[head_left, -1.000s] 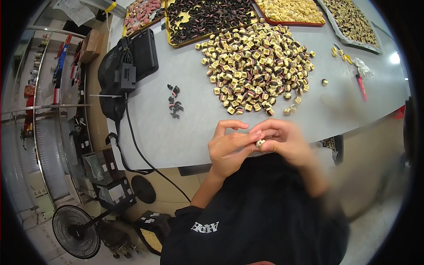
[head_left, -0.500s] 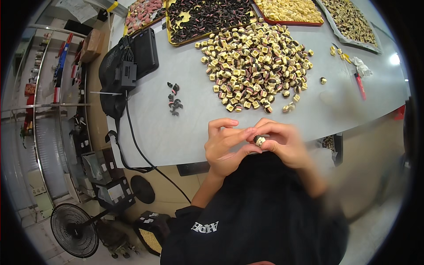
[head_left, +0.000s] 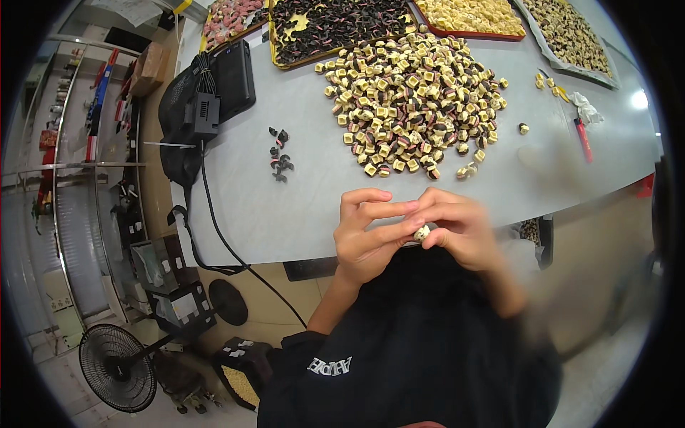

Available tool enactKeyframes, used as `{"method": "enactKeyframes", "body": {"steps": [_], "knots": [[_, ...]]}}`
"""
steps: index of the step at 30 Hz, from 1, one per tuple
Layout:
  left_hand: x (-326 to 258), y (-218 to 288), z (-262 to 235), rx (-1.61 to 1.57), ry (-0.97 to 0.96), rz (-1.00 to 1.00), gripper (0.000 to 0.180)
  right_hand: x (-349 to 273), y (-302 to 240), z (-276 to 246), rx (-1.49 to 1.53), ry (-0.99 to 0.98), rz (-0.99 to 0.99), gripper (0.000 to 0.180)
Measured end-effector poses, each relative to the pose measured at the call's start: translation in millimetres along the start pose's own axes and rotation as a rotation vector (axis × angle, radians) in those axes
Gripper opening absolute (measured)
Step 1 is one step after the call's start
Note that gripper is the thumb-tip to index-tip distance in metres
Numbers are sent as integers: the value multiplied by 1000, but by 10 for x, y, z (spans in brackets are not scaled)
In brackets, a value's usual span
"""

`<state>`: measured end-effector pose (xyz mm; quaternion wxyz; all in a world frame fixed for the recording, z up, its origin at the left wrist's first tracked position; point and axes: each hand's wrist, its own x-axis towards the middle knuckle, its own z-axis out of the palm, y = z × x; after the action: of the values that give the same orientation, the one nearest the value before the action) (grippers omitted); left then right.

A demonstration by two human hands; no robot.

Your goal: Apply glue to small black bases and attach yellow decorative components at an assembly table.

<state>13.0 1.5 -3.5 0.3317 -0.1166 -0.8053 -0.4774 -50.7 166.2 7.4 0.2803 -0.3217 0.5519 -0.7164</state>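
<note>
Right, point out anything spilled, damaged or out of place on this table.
I see no clear damage. One lone piece sits to the right, apart from the big pile, and some dark bits lie loose on the left, off by themselves. A black cable hangs untidily over the near edge of the table.

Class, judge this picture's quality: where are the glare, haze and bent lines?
Head view: a white glare spot shows on the smooth grey table near its right edge; head view: a hazy smear blurs the area right of the bare right hand; head view: the silver metal shelving at left bows, and the corners go black.
</note>
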Motion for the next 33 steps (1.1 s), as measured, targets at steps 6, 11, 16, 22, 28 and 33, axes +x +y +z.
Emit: {"method": "enactKeyframes", "body": {"steps": [6,11,16,22,28,33], "knots": [[-27,9,-6,65,36,-16,30,21,-24,75,-5,88,5,24],[-21,-5,-14,47,65,-40,29,11,-56,96,76,158,25,19],[-30,-27,-28,-32,66,-76,31,18,-85,74,61,155,50,20],[-49,-74,-35,-136,93,-118,32,28,-84,121,239,117,190,21],[-36,-93,-45,-223,101,-127,30,57,13,239,501,147,194,22],[-5,-61,-29,-138,123,-103,29,77,20,231,453,188,179,21]]}}
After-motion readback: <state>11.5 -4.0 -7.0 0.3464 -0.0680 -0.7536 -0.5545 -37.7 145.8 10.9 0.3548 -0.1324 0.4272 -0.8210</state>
